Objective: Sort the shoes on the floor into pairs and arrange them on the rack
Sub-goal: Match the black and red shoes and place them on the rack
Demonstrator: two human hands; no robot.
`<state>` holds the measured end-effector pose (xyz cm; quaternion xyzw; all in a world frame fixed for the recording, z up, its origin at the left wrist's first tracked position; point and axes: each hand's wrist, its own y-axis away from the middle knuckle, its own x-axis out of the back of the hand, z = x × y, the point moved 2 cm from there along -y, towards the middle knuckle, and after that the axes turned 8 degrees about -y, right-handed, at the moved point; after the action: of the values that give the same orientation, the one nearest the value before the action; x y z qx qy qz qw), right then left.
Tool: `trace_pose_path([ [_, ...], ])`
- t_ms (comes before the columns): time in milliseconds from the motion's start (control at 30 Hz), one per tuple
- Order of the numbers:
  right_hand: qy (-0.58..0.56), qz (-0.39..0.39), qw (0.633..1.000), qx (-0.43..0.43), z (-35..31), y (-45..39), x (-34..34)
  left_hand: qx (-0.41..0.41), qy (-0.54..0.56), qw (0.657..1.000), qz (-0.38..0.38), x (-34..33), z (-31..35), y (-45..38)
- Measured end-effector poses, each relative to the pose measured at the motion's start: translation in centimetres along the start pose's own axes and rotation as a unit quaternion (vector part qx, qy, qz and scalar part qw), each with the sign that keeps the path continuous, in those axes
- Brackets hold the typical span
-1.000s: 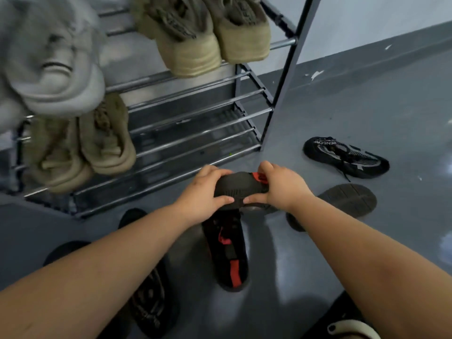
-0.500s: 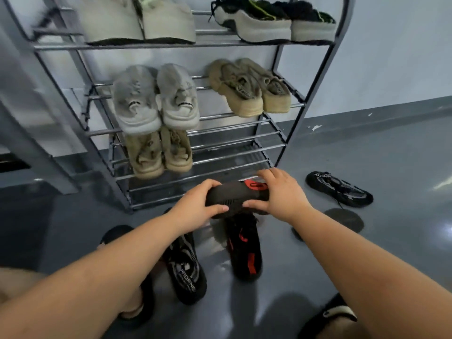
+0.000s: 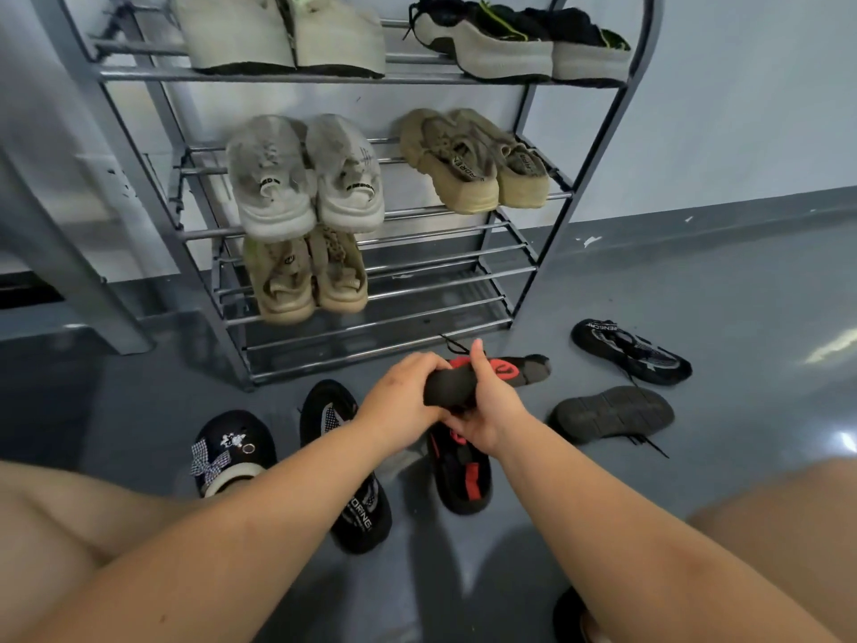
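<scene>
My left hand (image 3: pixel 402 394) and my right hand (image 3: pixel 488 409) both grip a black shoe with red trim (image 3: pixel 482 375), held sideways above the floor in front of the grey metal rack (image 3: pixel 598 146). Its match, another black and red shoe (image 3: pixel 463 475), lies on the floor right under my hands. A black patterned shoe (image 3: pixel 357 498) lies to the left of it, and a similar one (image 3: pixel 628 350) lies at the right. A black shoe (image 3: pixel 612 413) lies sole up near it.
The rack holds pale shoes in pairs: cream ones (image 3: pixel 283 34) and black-topped ones (image 3: pixel 514 39) on top, grey (image 3: pixel 306 178) and tan (image 3: pixel 473 160) on the middle shelf, beige (image 3: pixel 306 276) lower left. My foot wears a black slipper with a bow (image 3: pixel 227 450).
My view has risen and pulled back, so more of the rack shows. My hands have turned the black and red shoe so its toe points right.
</scene>
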<state>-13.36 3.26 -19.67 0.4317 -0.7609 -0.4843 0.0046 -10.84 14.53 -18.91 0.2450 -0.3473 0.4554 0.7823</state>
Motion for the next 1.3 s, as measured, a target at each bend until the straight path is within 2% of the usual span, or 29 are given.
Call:
trace_pose_path([
  [133, -0.022, 0.002, 0.999, -0.026, 0.2, -0.6, 1.4, 0.003, -0.002, 0.998, -0.055, -1.1, 0.2, -0.3],
  [200, -0.011, -0.005, 0.999, -0.041, 0.1, -0.7, 1.8, 0.047, 0.077, 0.994, -0.068, -1.0, -0.1, -0.4],
  [233, -0.007, -0.008, 0.999, -0.050, 0.1, -0.8, 2.1, 0.089, 0.144, 0.984, -0.051, -0.8, -0.3, -0.4],
  [300, 0.006, -0.013, 0.998, -0.064, 0.0, -0.9, 2.4, 0.194, 0.267, 0.944, -0.020, -0.4, -1.1, -0.5],
  [333, 0.018, -0.020, 0.997, -0.073, 0.0, -0.9, 2.5, 0.249, 0.302, 0.920, -0.031, -0.5, -1.5, -0.4],
  [400, 0.049, -0.046, 0.993, -0.097, 0.2, -0.8, 2.7, 0.332, 0.380, 0.857, -0.100, -1.0, -2.5, 0.2],
  [467, 0.070, -0.086, 0.986, -0.126, 0.4, -0.7, 2.8, 0.356, 0.463, 0.796, -0.159, -1.7, -3.4, 0.8],
  [533, 0.103, -0.122, 0.977, -0.142, 0.5, -0.6, 2.8, 0.351, 0.496, 0.773, -0.180, -2.4, -4.5, 1.0],
  [667, 0.164, -0.128, 0.970, -0.127, 0.6, -0.9, 3.1, 0.324, 0.509, 0.779, -0.169, -2.7, -5.5, 1.3],
  [867, 0.167, -0.094, 0.979, -0.067, 0.6, -1.5, 4.0, 0.303, 0.505, 0.791, -0.168, -2.5, -6.0, 2.0],
  [1100, 0.215, -0.061, 0.971, -0.083, 0.9, -1.8, 5.9, 0.307, 0.487, 0.798, -0.181, -3.8, -5.9, 2.2],
  [1300, 0.179, -0.034, 0.979, -0.087, 1.0, -2.7, 8.4, 0.325, 0.483, 0.791, -0.188, -6.4, -5.1, 1.8],
])
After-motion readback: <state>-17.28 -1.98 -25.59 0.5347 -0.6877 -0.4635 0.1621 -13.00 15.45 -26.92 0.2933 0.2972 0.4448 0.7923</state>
